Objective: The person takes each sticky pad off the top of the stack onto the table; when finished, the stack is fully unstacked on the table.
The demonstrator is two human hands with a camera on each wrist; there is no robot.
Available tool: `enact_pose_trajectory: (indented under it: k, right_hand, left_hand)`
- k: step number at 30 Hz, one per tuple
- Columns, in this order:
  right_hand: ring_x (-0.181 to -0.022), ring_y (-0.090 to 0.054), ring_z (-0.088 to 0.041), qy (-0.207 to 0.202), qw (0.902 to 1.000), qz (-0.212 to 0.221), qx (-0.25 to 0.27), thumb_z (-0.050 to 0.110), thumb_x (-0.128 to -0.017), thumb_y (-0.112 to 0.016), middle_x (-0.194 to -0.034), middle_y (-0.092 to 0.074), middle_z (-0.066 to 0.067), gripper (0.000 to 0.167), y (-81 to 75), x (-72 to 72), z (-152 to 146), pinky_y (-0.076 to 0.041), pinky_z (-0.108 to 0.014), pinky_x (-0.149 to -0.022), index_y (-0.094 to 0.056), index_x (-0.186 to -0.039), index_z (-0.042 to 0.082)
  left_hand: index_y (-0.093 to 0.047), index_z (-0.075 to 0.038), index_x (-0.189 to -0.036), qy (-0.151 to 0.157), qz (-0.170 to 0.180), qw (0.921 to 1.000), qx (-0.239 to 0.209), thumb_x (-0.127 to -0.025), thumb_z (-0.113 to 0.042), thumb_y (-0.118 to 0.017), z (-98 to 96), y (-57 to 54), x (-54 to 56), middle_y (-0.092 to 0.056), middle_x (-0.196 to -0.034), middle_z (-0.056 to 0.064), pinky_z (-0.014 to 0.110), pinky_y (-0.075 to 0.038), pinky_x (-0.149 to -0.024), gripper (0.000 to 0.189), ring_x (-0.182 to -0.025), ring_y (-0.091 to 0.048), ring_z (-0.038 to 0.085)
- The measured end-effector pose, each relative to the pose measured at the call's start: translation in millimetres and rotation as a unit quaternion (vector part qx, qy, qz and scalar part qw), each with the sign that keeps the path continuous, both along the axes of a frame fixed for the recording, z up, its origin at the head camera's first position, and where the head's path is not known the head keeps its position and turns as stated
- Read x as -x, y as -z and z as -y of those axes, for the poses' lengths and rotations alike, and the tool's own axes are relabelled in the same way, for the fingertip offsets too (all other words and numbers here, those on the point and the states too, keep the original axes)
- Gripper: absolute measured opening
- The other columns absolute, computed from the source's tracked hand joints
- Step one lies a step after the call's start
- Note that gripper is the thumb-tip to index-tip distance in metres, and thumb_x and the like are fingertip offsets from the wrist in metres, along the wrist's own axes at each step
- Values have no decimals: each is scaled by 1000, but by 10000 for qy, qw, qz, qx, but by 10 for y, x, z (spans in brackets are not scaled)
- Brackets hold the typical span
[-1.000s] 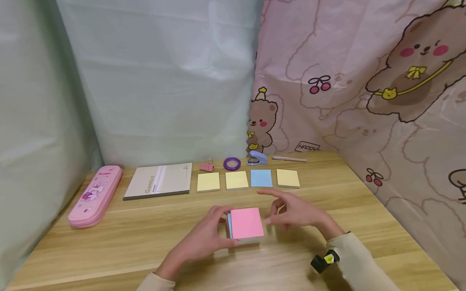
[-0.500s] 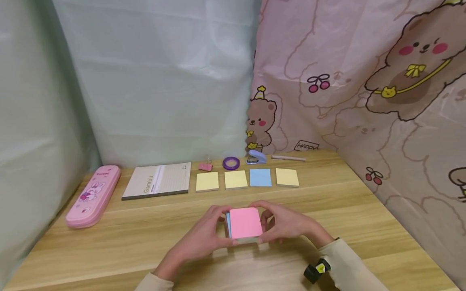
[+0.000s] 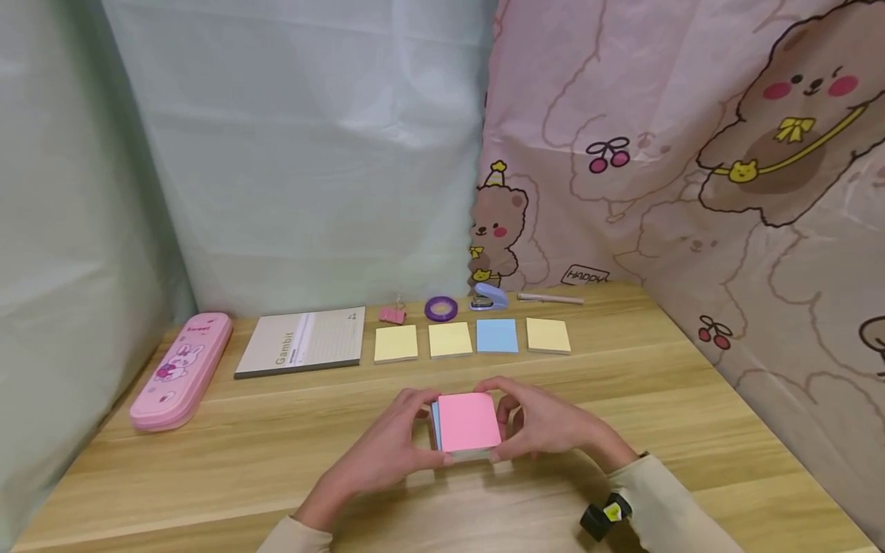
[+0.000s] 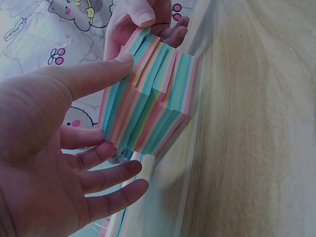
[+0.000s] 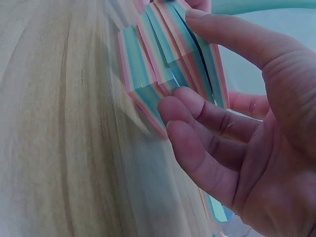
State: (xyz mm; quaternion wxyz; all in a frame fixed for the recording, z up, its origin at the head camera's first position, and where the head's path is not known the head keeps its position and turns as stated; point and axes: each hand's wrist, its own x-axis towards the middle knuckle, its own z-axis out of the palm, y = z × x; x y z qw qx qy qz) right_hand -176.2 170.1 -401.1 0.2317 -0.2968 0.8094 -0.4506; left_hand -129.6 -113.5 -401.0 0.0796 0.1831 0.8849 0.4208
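A stack of sticky note pads (image 3: pixel 470 422) stands on the wooden table in front of me, with a pink sheet on top. My left hand (image 3: pixel 394 439) holds its left side, thumb at the near corner and index finger at the far one. On the other side my right hand (image 3: pixel 549 421) grips the right corners in the same way. The left wrist view shows the stack's sides (image 4: pixel 148 98) striped in pink, blue, green and yellow, its layers unevenly offset. Seen from the right wrist, the right thumb lies against the striped edges (image 5: pixel 168 54), other fingers curled beside them.
Behind the stack lie yellow pads (image 3: pixel 396 343) and a blue pad (image 3: pixel 496 336) in a row. Further back are a pink binder clip (image 3: pixel 392 315), purple tape roll (image 3: pixel 441 309), stapler (image 3: pixel 489 297) and pen (image 3: pixel 550 299). A notebook (image 3: pixel 304 342) and pink pencil case (image 3: pixel 183 372) sit left.
My right hand has come in from beside the stack, its pointing index finger bending down, and now grips the right side. The left hand has kept its hold; the stack stays in place.
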Motion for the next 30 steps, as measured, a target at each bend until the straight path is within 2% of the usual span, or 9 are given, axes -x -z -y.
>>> enact_pose_trajectory:
  k: [13, 19, 30]
  right_hand:
    - [-71, -66, -14, 61, 10000, 11, 29, 23, -82, -90, -95, -66, -4, 82, 21, 2, -1, -55, -29, -47, -46, -151, 19]
    - [-79, -69, -17, 113, 9997, 201, 36, 20, -83, -89, -96, -66, -4, 81, 22, 12, -23, -57, -32, -49, -45, -151, 18]
    - [-82, -68, -21, 140, 9983, 492, 295, 16, -81, -88, -105, -69, -7, 84, 25, 64, -98, -60, -37, -54, -44, -152, 16]
  left_hand:
    - [-52, -5, -149, 1, 59, 9999, 99, -80, -36, -94, -10, 8, 15, -53, -141, 9, 54, -53, -104, 87, -130, -60, 34]
    - [-54, -6, -149, -19, 84, 9999, 106, -79, -34, -95, -12, 13, 17, -54, -140, 9, 54, -54, -105, 86, -130, -60, 35]
    - [-56, -8, -146, -31, 106, 9999, 98, -79, -34, -95, -4, 18, 18, -54, -140, 9, 54, -54, -105, 82, -129, -60, 33]
